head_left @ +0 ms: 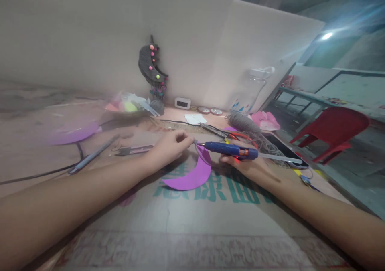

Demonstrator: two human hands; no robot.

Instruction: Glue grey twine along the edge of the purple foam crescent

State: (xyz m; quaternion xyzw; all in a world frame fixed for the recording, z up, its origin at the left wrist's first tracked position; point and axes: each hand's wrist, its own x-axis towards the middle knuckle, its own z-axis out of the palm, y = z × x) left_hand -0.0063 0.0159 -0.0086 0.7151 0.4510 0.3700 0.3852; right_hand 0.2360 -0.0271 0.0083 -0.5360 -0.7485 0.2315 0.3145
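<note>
My right hand is wrapped round a blue hot glue gun, which points left and has a long clear glue stick sticking out of its back. A small red light glows on its underside. The fingers of my left hand pinch a thin strand of grey yarn at the upper tip of a purple crescent cutout. The gun's nozzle is right by that tip; whether it touches is too small to tell. Part of the strand loops down over the crescent.
Behind my hands are scissors, a ball of grey yarn, a phone and a small white clock. A utility knife and pen lie leftward. A yarn-wrapped crescent with pompoms hangs on the wall; a clear bottle stands rightward.
</note>
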